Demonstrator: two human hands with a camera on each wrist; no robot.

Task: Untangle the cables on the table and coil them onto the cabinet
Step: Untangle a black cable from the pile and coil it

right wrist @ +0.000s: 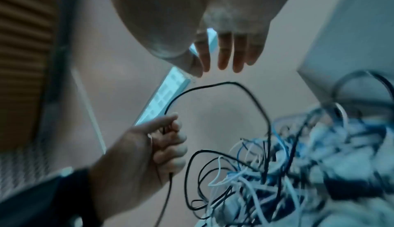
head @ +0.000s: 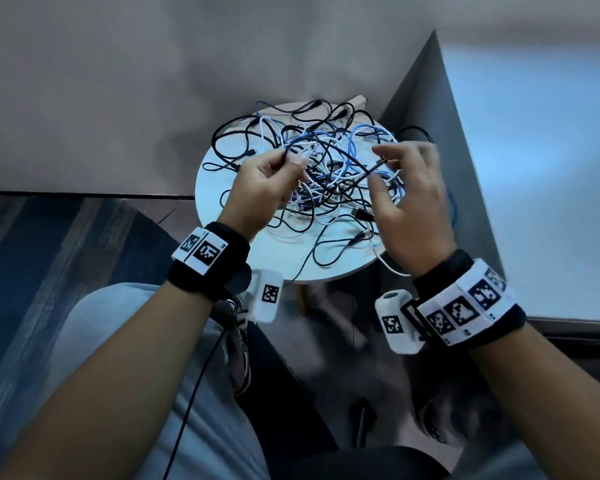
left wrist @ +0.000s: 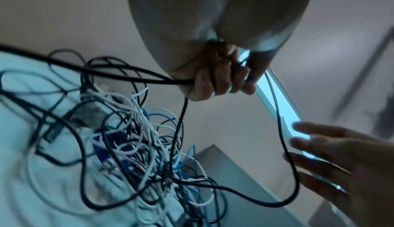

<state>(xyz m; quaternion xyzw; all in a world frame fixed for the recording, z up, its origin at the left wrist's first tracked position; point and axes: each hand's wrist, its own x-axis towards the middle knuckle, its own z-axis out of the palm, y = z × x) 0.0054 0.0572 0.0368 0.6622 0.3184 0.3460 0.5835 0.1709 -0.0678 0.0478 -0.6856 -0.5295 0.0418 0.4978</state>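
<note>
A tangle of black, white and blue cables [head: 326, 183] lies heaped on a small round white table [head: 215, 192]. My left hand [head: 288, 161] hovers over the heap's left side. It grips a thin black cable [left wrist: 183, 112], which loops up from the pile and through its curled fingers [left wrist: 217, 80]. My right hand [head: 388, 168] hangs over the right side of the heap with straight, spread fingers [right wrist: 224, 57]; it is blurred and holds nothing. The black cable's loop [right wrist: 251, 94] arches just below those fingertips. The grey cabinet [head: 534, 202] stands right beside the table.
The cabinet's grey side wall [head: 420, 98] meets the table's right rim, and some cables hang over that edge. My knee in grey trousers [head: 118, 341] is near the table's front. A striped dark floor [head: 32, 254] lies to the left, and a plain wall stands behind.
</note>
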